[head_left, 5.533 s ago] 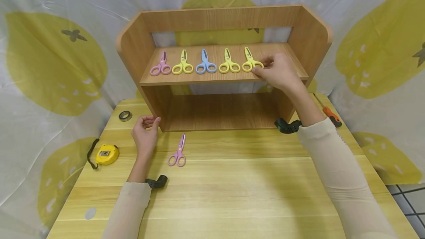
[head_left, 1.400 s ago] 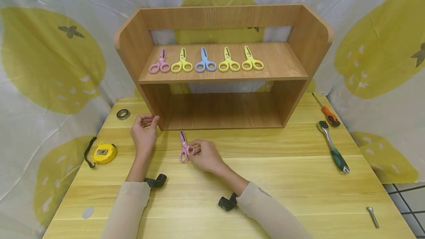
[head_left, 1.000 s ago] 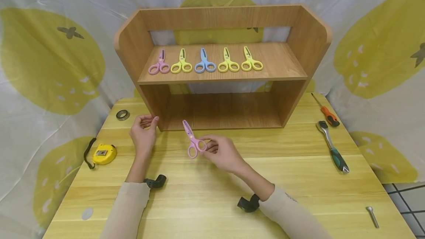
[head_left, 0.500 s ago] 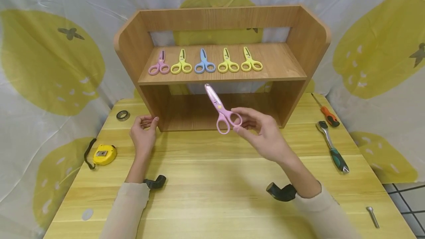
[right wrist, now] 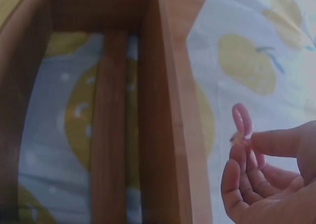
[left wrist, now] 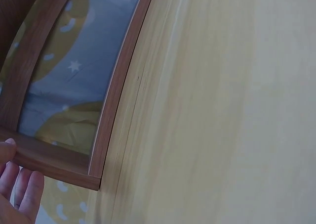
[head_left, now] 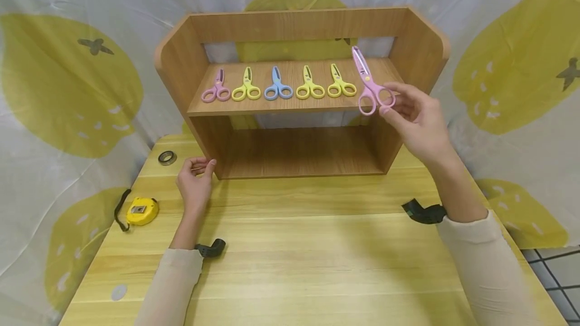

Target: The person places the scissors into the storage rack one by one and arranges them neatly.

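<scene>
In the head view, my right hand [head_left: 419,122] pinches one handle loop of a pair of pink scissors [head_left: 368,80] between thumb and fingers. The scissors are held up at the right end of the upper shelf, blades pointing up and slightly left. My left hand [head_left: 195,180] holds the lower left side panel of a wooden shelf unit [head_left: 299,109]; in the left wrist view its thumb lies on the panel and its fingers below. On the upper shelf stand in a row pink scissors [head_left: 219,78], yellow scissors [head_left: 247,79], blue scissors [head_left: 277,78] and two more yellow pairs.
At left on the table [head_left: 290,260] lie a black tape roll [head_left: 167,158], a yellow tape measure [head_left: 142,211] with a black strap, and a grey disc [head_left: 119,292]. A lemon-print cloth [head_left: 72,114] hangs behind the shelf unit. My right arm hides the table's right side.
The right hand let go of the rightmost yellow scissors, then took the pink scissors from the table and carried them up and right to the upper shelf. The left hand stayed in place.
</scene>
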